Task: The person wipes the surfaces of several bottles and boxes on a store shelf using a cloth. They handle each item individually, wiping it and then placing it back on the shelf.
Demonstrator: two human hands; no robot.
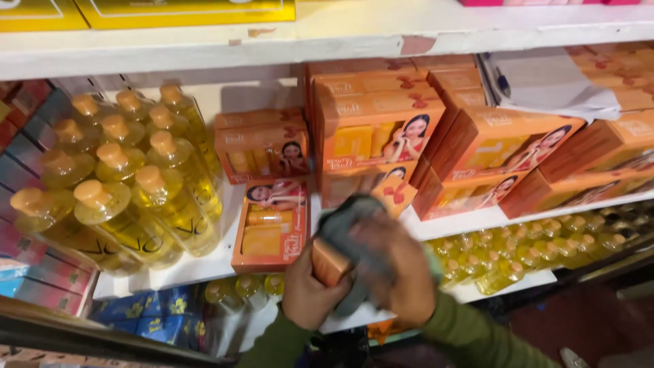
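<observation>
While hands (354, 276) grip orange box (328, 262), oil-filled bottles (129, 191)

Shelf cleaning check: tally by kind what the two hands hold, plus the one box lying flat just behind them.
small orange box, in the left hand: 1
grey cloth, in the right hand: 1
flat orange box, face up on the white shelf: 1
Total: 3
</observation>
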